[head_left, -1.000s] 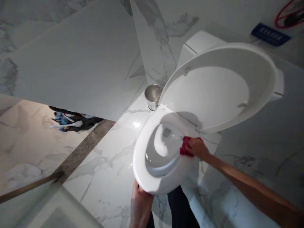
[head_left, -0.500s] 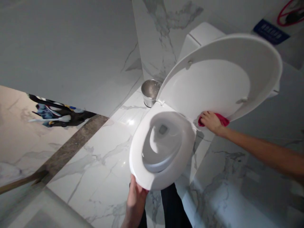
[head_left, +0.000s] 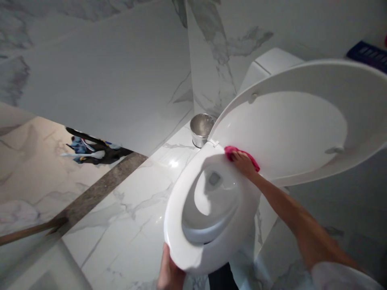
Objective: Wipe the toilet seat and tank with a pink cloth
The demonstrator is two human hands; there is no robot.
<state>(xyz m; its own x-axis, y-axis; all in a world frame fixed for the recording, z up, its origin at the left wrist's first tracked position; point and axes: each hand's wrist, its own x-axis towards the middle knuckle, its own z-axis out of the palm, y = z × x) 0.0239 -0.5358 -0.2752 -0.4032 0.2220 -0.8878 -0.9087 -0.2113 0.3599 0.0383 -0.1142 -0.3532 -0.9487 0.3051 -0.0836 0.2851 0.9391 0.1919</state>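
Note:
A white toilet seat (head_left: 184, 189) is tilted up toward me, and the raised white lid (head_left: 290, 129) stands behind it. My left hand (head_left: 169, 272) grips the seat's front rim from below; its fingers are hidden behind the seat. My right hand (head_left: 242, 163) presses a red cloth (head_left: 234, 152) against the lower inner edge of the lid, close to the hinge. The fingers are closed over the cloth.
A small steel bin (head_left: 201, 129) stands on the marble floor (head_left: 133, 209) beside the toilet's left. A white partition (head_left: 105, 84) rises on the left; brushes and blue items (head_left: 86, 150) lie beyond its lower edge. A dark floor strip (head_left: 99, 189) crosses diagonally.
My right hand with the red cloth has slid left along the lid's lower edge, from the right side toward the hinge. My left hand stays on the seat's front rim.

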